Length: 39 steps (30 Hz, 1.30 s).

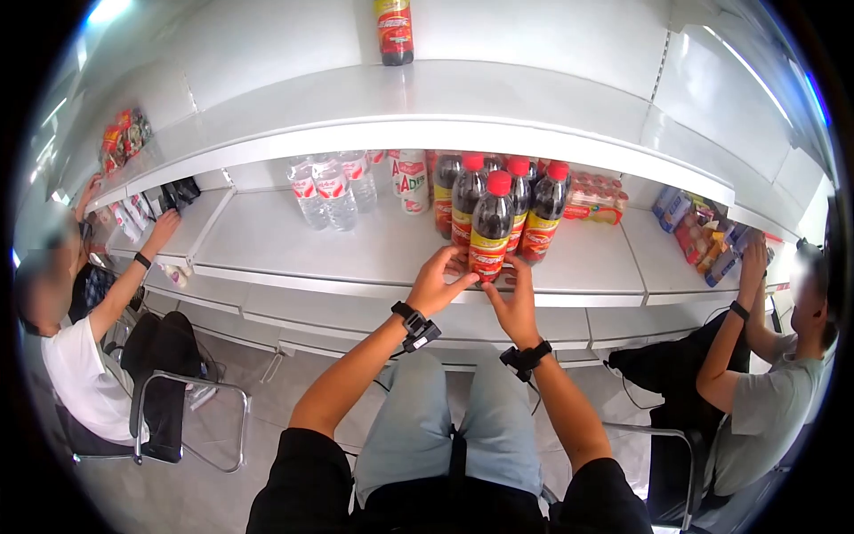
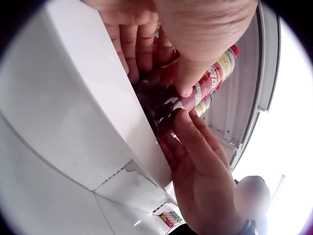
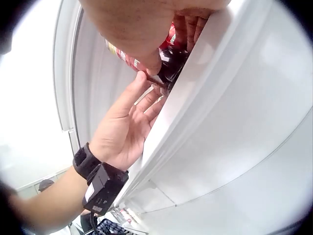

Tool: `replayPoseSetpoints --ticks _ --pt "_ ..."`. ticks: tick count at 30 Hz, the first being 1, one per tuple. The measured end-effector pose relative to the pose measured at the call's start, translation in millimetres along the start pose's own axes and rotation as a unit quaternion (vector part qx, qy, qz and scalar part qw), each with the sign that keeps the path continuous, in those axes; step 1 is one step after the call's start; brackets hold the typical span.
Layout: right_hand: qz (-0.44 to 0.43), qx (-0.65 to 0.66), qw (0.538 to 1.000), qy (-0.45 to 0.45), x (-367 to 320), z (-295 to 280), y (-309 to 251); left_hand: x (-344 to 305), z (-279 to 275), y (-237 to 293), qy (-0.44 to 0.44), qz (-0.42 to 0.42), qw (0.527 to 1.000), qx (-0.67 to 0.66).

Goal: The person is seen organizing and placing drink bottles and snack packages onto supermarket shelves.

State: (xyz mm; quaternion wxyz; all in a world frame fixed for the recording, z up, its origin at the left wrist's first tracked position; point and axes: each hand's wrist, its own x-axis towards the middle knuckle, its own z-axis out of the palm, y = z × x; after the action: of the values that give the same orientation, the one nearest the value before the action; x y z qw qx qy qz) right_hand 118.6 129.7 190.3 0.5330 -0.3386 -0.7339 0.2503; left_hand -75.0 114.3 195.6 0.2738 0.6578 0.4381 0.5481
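Note:
A dark soda bottle (image 1: 492,227) with a red cap and a yellow-and-red label stands upright at the shelf's front edge. My left hand (image 1: 436,285) holds its base from the left, thumb at the front and fingers reaching round the side. From the right, my right hand (image 1: 516,307) grips the same base, its thumb also in front. The left wrist view shows both thumbs on the lower part of the bottle (image 2: 154,100). More bottles of the same kind (image 1: 543,218) stand close behind it, partly hidden by it and by the upper shelf.
Clear water bottles (image 1: 331,191) and a white can-like container (image 1: 410,182) stand left of the soda. A pack of small red bottles (image 1: 594,198) lies to the right. Overhead runs the upper shelf's edge (image 1: 427,133), bearing one soda bottle (image 1: 394,36). Seated people flank both sides.

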Motion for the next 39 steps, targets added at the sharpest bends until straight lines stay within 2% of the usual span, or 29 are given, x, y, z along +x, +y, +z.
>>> replayPoseSetpoints --ticks 13,15,18,21,24,29,31,32,34,37,39 --pt "0.012 -0.005 1.0 -0.001 3.8 9.7 7.1 -2.9 5.3 -12.6 0.026 0.013 0.999 -0.018" --pt "0.014 -0.012 1.0 -0.009 5.5 10.2 11.3 -2.0 1.8 -18.8 0.009 -0.019 1.0 -0.022" --pt "0.022 0.0 0.999 -0.042 6.7 3.7 15.5 -7.6 3.3 -10.1 0.095 -0.009 0.995 0.02" --pt "0.018 0.023 0.998 -0.062 4.4 -4.6 10.8 -3.2 5.7 -15.9 0.106 -0.007 0.994 -0.002" --pt "0.035 0.055 0.995 -0.08 6.0 -5.6 15.1 -4.5 5.7 -20.0 0.089 0.016 0.996 0.02" --pt "0.016 0.021 0.998 -0.061 5.0 -1.9 13.7 -6.2 0.0 -20.4 0.052 0.034 0.996 0.065" --pt "0.001 -0.002 0.998 -0.057 4.9 -2.6 14.5 -6.0 -4.2 -12.5 0.028 -0.007 0.999 0.025" --pt "0.03 0.051 0.997 -0.04 5.1 -2.0 16.8 -6.6 -5.4 -8.5 0.016 -0.027 1.0 0.005" --pt "0.086 0.153 0.985 -0.004 7.2 -2.2 23.6 -11.1 -3.4 -9.2 0.052 -0.034 0.994 -0.093" --pt "0.123 0.213 0.968 0.036 4.6 -27.2 12.0 -23.5 -1.3 6.5 0.069 -0.038 0.983 -0.165" --pt "0.069 0.247 0.966 0.017 3.3 -47.1 -27.7 -40.6 -4.8 22.6 0.057 -0.04 0.987 -0.145"
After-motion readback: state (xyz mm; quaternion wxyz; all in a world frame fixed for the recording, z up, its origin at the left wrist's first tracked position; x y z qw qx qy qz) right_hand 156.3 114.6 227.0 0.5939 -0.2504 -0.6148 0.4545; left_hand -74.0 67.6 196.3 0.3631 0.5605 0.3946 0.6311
